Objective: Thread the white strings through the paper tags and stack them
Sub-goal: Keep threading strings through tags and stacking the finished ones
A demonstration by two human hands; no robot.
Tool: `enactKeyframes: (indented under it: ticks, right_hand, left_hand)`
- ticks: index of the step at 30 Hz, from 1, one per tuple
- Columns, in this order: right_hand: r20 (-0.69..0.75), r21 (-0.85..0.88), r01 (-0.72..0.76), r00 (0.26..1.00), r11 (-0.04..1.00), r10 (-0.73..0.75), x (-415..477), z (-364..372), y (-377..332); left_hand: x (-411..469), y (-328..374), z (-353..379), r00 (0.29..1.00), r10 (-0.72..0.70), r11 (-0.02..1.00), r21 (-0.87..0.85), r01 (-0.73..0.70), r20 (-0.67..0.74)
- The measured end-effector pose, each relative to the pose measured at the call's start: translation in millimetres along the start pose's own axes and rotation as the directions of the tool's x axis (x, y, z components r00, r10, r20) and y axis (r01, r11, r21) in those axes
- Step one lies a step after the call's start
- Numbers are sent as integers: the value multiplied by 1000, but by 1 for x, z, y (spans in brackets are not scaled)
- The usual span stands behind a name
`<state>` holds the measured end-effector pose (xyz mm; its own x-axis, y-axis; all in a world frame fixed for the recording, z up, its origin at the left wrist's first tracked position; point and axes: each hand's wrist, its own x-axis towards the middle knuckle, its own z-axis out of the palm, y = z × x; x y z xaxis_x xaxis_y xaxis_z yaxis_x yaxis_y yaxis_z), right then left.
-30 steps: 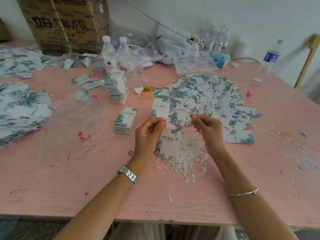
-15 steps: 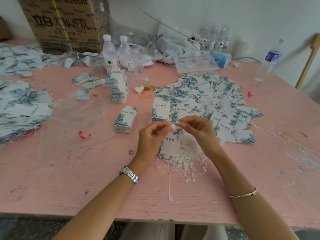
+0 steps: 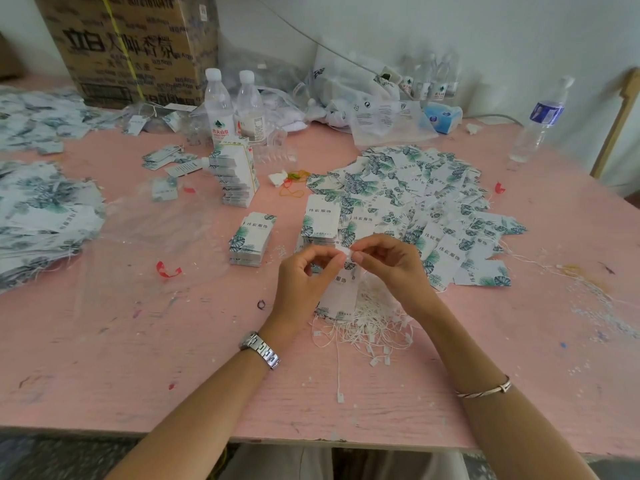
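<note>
Pink painted table (image 3: 104,358) against a white wall, with a cardboard box (image 3: 131,46) at the far left corner. Count: two white-capped water bottles (image 3: 219,105) side by side near the box and a third bottle (image 3: 540,123) standing alone far right. Three tag stacks: a tall one (image 3: 235,174), a low one (image 3: 251,239) and one (image 3: 322,220) just beyond the hands. One wide spread of leaf-print tags (image 3: 415,192) lies right of centre, and loose piles (image 3: 45,216) cover the left side. One heap of white strings (image 3: 367,323) sits under the hands. Two red scraps (image 3: 168,270) (image 3: 498,188) are well apart. The near table edge runs along the bottom of the view; bare pink surface lies between it and the string heap, and more to the left of the wristwatch (image 3: 261,349). The right margin is bare apart from specks. The left hand (image 3: 304,278) pinches the top end of one paper tag (image 3: 341,289) between thumb and forefinger, its other fingers curled. The right hand (image 3: 394,261) pinches the same top end from the other side, and the fingertips of the two hands meet. The string there is too fine to make out. The tag hangs upright, its lower end down at the heap. A second ago the hands were apart, the right one over the strings; they have since closed together.
</note>
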<state>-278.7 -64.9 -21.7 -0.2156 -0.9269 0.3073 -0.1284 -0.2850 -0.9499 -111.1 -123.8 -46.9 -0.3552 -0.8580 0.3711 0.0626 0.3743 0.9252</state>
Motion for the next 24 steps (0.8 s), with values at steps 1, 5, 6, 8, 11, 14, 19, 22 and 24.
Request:
enactKeyframes:
  ticks: [1, 5, 6, 8, 11, 14, 19, 22, 24]
  right_hand:
    - [0, -5, 0, 1000, 1000, 0, 0, 0, 0]
    - [-2, -23, 3, 1000, 1000, -3, 0, 1, 0]
    - [-3, -29, 3, 1000, 1000, -4, 0, 1, -1]
    - [-7, -44, 7, 1000, 999, -7, 0, 2, -1]
    - [-22, -54, 7, 1000, 999, -8, 0, 2, -2]
    - [-31, -62, 6, 999, 998, -8, -1, 1, -3]
    - [-28, -85, 13, 999, 996, -16, -1, 2, -3]
    - [-31, -108, 22, 999, 994, -26, -1, 3, -4]
    - [-27, -131, 26, 999, 991, -30, -1, 2, -4]
  left_hand:
    - [0, 0, 0, 1000, 2, 1000, 1, -2, 5]
    - [0, -1, 0, 1000, 9, 1000, 0, -9, 22]
    - [0, -1, 0, 1000, 11, 1000, -1, -10, 25]
    - [0, -1, 0, 999, 13, 1000, -4, -12, 31]
    - [0, -2, 1, 1000, 10, 1000, -1, -10, 29]
    - [1, -2, 1, 1000, 7, 1000, 3, -7, 25]
    - [0, -3, 1, 999, 7, 1000, 7, -7, 38]
    - [0, -4, 1, 999, 1, 1000, 6, -1, 44]
    - [0, -4, 1, 998, 9, 1000, 18, -10, 57]
